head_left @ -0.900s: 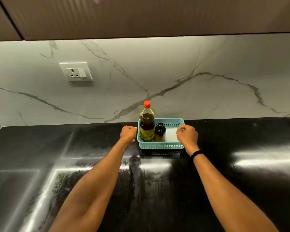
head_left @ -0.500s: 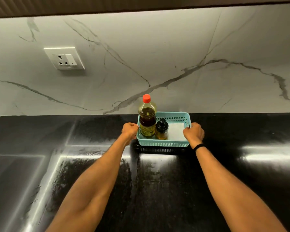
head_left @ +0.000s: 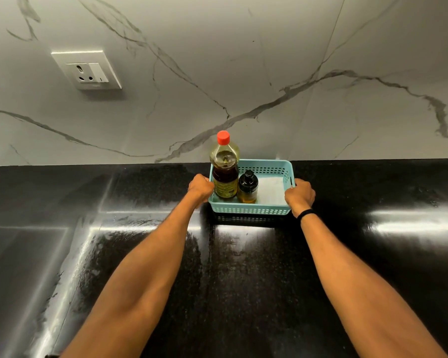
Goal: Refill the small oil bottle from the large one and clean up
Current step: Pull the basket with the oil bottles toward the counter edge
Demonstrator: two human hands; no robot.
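1. Our left hand [head_left: 201, 188] grips the basket's [head_left: 248, 210] left end and our right hand [head_left: 299, 195] grips its right end, both curled round the rim
2. The basket's long axis runs left to right between our hands; we judge both arms equally near for a pull toward us
3. In the basket the big bottle [head_left: 225, 177] stands upright at the left end, with the small bottle [head_left: 248, 188] just beside it, toward the middle
4. The big bottle's label is too small to read; no other writing shows

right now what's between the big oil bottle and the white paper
Head view: the small oil bottle stands between large bottle and white paper, inside the basket.
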